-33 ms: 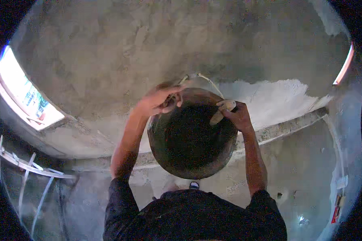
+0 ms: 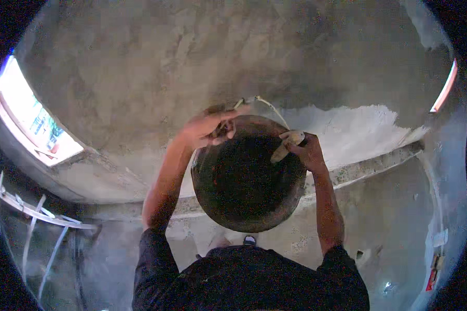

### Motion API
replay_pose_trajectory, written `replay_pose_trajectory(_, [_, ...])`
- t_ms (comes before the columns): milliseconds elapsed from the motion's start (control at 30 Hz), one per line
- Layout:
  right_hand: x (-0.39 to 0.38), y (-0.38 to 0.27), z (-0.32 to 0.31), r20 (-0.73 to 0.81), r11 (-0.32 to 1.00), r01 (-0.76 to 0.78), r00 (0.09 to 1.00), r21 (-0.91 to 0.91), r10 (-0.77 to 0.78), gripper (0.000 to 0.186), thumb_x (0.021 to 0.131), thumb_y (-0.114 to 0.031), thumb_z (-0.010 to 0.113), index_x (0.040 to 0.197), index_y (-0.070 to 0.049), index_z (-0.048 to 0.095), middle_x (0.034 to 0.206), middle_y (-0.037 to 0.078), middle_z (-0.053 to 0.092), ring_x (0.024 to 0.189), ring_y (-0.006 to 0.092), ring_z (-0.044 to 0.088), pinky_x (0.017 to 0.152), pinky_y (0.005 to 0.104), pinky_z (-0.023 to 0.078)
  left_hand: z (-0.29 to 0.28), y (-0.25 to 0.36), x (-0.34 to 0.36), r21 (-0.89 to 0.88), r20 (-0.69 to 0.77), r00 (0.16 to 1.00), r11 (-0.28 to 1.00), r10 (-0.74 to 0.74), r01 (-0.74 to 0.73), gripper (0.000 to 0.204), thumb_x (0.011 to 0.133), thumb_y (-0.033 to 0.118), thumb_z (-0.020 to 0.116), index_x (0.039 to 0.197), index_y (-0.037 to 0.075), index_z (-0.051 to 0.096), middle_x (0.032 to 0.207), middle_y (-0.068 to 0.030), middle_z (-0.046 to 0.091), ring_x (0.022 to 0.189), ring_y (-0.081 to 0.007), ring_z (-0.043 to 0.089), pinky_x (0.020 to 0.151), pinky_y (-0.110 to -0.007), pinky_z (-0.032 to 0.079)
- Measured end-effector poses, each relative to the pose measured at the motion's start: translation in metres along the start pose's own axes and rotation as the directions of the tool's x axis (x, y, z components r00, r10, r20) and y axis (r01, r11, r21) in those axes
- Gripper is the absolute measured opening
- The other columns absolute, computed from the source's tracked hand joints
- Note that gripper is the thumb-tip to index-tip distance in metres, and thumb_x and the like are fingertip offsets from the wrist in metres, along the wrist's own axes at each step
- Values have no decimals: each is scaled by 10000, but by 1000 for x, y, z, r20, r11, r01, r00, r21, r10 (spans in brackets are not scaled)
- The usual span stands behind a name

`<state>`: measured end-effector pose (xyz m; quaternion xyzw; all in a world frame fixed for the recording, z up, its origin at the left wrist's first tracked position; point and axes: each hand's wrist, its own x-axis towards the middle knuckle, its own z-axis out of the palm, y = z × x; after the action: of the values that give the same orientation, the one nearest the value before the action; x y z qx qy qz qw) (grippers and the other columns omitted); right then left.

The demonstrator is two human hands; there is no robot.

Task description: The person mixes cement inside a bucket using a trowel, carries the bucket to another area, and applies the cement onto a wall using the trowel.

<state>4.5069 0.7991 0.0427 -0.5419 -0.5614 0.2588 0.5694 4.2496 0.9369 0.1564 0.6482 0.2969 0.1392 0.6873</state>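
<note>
A dark, round, shallow basin (image 2: 246,186) hangs upright in front of my torso, with a light cord (image 2: 272,109) looped above its upper rim. My left hand (image 2: 213,129) is at the upper left rim, its index finger stretched along toward the cord and the other fingers curled round the rim; it is blurred. Gripping the upper right rim, my right hand (image 2: 305,149) is closed on a pale, elongated piece (image 2: 280,152) that lies against the basin's inside; I cannot make out exactly what this piece is.
Rough grey plaster wall (image 2: 233,46) spans the top, with a lighter patch on the right and a bright window (image 2: 31,114) at the left. A pale metal frame (image 2: 44,212) stands at lower left. My sandalled foot (image 2: 249,240) shows on the concrete floor (image 2: 379,207). Small red items (image 2: 431,277) lie far right.
</note>
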Motion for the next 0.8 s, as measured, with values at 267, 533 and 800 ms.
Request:
replay_pose_trajectory(267, [10, 9, 14, 86, 993, 12, 996, 121, -23, 143, 828, -135, 685, 914, -21, 684, 877, 36, 668, 816, 115, 600, 780, 292, 478, 0, -14, 17, -154, 1, 989, 977, 149, -147, 392, 917, 372, 548, 1178, 78, 548, 714, -97, 630, 374, -72, 424, 297, -192, 279])
replay_pose_trajectory(533, [35, 11, 44, 210, 986, 65, 973, 151, -96, 143, 802, -116, 720, 912, -31, 683, 879, 35, 668, 807, 118, 602, 753, 301, 491, -50, -23, 27, -422, 249, 933, 896, 260, -137, 287, 924, 258, 554, 979, -23, 529, 635, -39, 522, 331, -42, 356, 248, -164, 250])
replay_pose_trajectory(800, [74, 23, 58, 318, 970, 219, 917, 106, -242, 163, 747, -58, 742, 888, -29, 666, 920, 57, 654, 874, 153, 600, 801, 320, 469, -64, -6, 11, -664, 116, 993, 743, -9, 85, 256, 941, 234, 504, 977, -19, 528, 561, 39, 386, 332, -20, 310, 253, -178, 229])
